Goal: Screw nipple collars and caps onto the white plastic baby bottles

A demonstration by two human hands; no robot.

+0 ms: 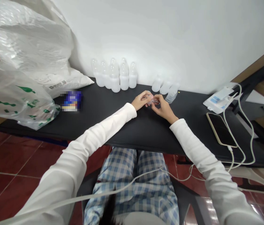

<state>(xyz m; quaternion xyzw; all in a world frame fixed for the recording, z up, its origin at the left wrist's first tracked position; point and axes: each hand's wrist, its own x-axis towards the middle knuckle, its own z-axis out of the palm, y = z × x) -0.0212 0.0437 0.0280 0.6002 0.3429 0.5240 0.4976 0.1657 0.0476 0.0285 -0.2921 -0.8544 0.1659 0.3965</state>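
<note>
At a smooth black table, the bare left hand [143,100] and right hand [162,107] pinch a small clear plastic piece [154,101], likely light, slick and best held by its edges, front-right of the clear-domed white plastic bottles [123,75].

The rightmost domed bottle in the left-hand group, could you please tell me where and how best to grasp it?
I'd grip the bottle by its frosted lower body, coming from the right with the right hand once free. It stands upright, with a neighbouring bottle close on its left, while its right side is open; the domed top narrows and may slip.
</note>
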